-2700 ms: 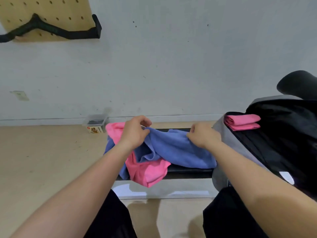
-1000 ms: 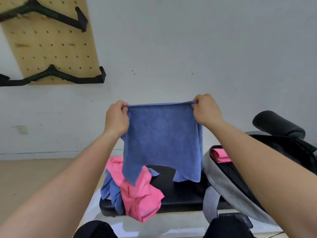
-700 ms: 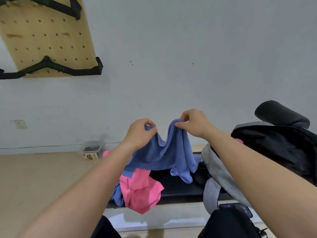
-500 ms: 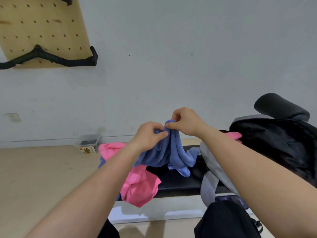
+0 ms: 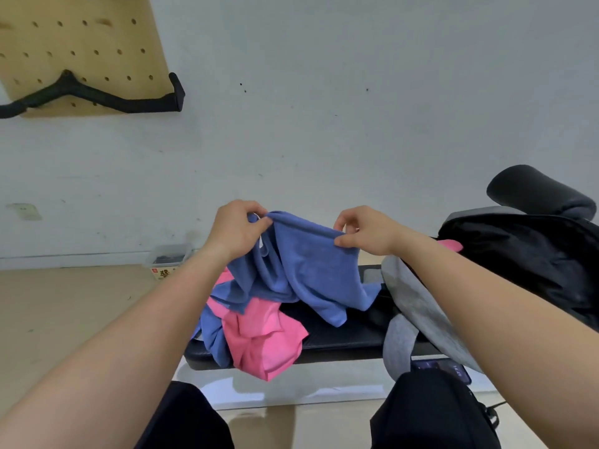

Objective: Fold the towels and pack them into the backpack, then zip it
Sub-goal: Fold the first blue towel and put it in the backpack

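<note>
I hold a blue towel (image 5: 311,264) up above the black bench (image 5: 343,338). My left hand (image 5: 236,230) pinches its top edge at the left, and my right hand (image 5: 363,230) pinches the same edge at the right. The towel hangs doubled, its lower part draped on the bench. Below it lie a crumpled pink towel (image 5: 262,338) and another blue towel (image 5: 214,338). The black and grey backpack (image 5: 518,264) stands open at the right, with a folded pink towel (image 5: 449,245) just showing inside.
A wooden pegboard (image 5: 81,43) with a black handle bar (image 5: 97,98) hangs on the white wall at upper left. A small clear box (image 5: 168,260) sits on the floor by the wall. A phone (image 5: 440,372) lies under the backpack's edge. My knees are at the bottom.
I lifted the blue towel and spread it flat, then brought my hands together, doubling it. My hands have since moved apart again along its top edge.
</note>
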